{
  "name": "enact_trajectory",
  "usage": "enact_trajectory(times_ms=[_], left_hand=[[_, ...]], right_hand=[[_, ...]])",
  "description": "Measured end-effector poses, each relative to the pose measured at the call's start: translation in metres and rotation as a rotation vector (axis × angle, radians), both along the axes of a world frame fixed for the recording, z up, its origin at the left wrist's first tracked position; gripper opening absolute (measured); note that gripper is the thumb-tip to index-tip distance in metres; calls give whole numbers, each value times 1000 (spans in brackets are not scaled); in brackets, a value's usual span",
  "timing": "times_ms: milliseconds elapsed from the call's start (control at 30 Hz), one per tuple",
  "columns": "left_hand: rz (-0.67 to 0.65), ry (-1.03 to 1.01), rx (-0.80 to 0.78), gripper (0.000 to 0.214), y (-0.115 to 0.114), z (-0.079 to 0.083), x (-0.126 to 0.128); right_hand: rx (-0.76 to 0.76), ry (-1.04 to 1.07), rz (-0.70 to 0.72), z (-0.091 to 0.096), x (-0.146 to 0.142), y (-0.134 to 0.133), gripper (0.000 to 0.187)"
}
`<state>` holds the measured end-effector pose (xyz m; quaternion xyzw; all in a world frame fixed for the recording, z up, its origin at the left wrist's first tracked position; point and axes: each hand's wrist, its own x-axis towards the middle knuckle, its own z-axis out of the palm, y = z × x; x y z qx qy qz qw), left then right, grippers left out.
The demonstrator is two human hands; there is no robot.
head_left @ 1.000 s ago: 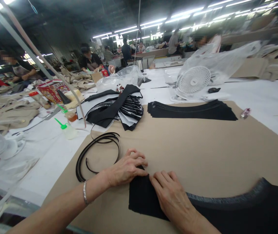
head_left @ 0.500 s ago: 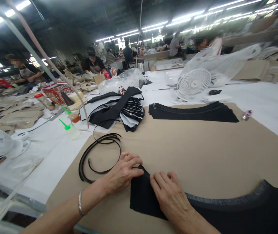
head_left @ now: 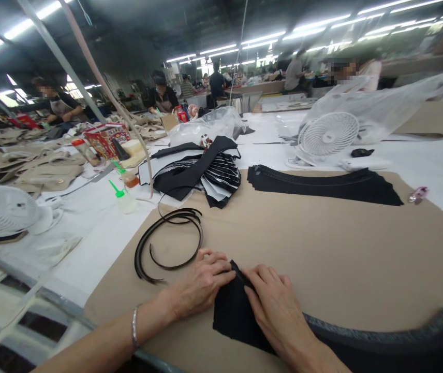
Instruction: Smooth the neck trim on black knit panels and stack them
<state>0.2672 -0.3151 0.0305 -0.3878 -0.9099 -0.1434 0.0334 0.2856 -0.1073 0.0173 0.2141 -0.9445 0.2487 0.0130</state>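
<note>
A black fabric piece [head_left: 231, 316] with a long curved edge lies on the brown sheet [head_left: 345, 248] before me. A greyish band runs along that curve towards the right. My left hand [head_left: 206, 280] pinches the fabric's upper left end between thumb and fingers. Just to the right, my right hand [head_left: 274, 300] has its bent fingers and thumb closed on the same edge, which looks folded there. Beyond my left hand, touching or nearly touching its fingers, is a loose coil of thin black strips [head_left: 141, 251].
A stack of curved black pieces [head_left: 322, 186] lies farther back, beside a fanned black-and-white pile [head_left: 196, 173]. Green-tipped bottles [head_left: 126, 202] stand left of it. White fans [head_left: 328, 133] sit on the table, one under plastic. Several people work in the background.
The whole view has shifted, so most things sit farther right. My right hand's fingers have moved slightly along the fabric edge; both hands stay on the fabric.
</note>
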Motion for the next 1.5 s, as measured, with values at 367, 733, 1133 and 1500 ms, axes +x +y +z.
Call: enact_trajectory(times_ms=[367, 733, 1133, 1500], left_hand=[[42, 32, -29, 27, 0, 2, 5], [33, 127, -111, 24, 1, 3, 8], [102, 127, 10, 19, 4, -2, 10], [69, -109, 33, 17, 14, 10, -44]], right_hand=[[218, 28, -19, 9, -22, -19, 14], [102, -169, 15, 10, -37, -14, 16], [-74, -154, 4, 0, -23, -2, 14], [-46, -112, -92, 0, -20, -13, 13]])
